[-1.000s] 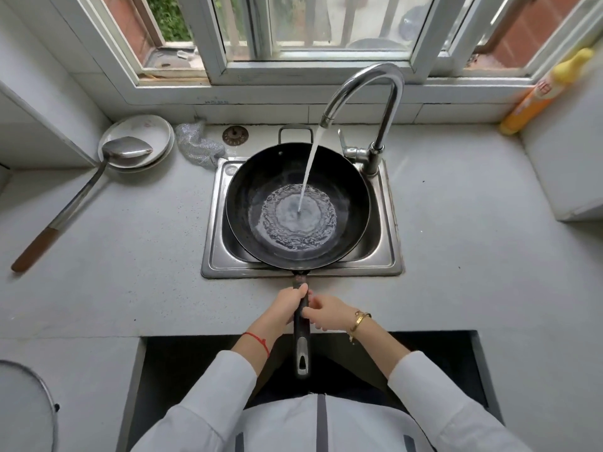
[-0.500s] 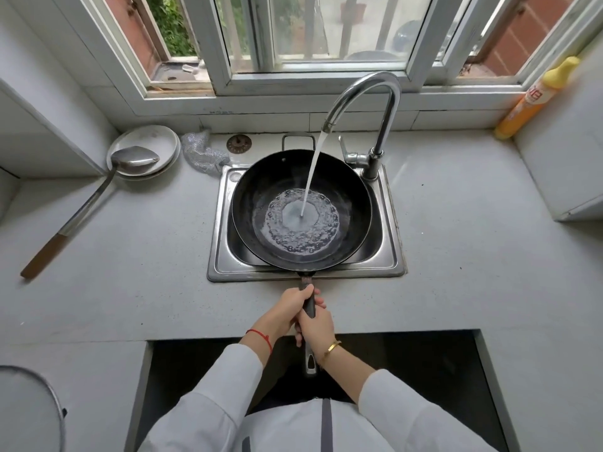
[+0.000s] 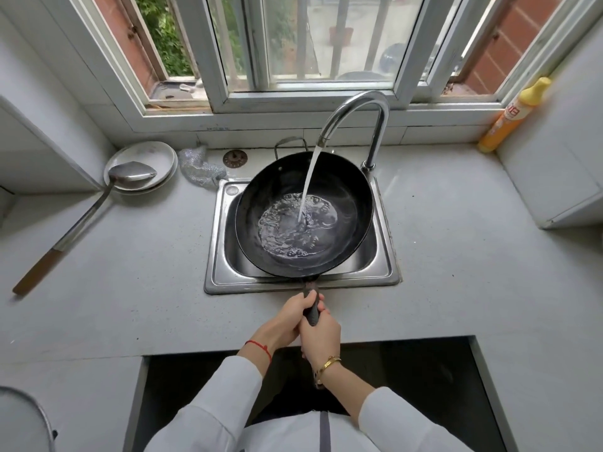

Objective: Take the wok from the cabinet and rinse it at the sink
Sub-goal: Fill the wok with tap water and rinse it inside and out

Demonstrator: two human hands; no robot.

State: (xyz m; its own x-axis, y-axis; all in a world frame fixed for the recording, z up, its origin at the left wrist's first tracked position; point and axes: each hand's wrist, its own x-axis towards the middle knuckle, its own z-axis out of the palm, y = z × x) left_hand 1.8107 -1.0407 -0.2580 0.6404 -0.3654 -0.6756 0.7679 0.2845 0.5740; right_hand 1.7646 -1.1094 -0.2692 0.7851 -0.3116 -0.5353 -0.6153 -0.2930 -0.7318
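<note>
A black wok (image 3: 346, 197) hangs over the steel sink (image 3: 222, 278), tilted down toward its left side. Water runs from the curved tap (image 3: 355, 112) into the wok and pools in its bottom. Both hands grip the wok's dark handle at the counter's front edge. My left hand (image 3: 287, 321) wraps the handle from the left, nearer the wok. My right hand (image 3: 321, 337) wraps it just behind, hiding most of the handle.
Left of the sink lies a long ladle (image 3: 85, 220) with its bowl on stacked white plates (image 3: 146, 158). A steel scourer (image 3: 199, 168) and a sink plug (image 3: 235, 158) sit behind the sink. A yellow bottle (image 3: 512, 115) stands at the far right.
My right hand has closed round the handle behind my left. The wok has tilted from level toward its left, and the water has slid that way.
</note>
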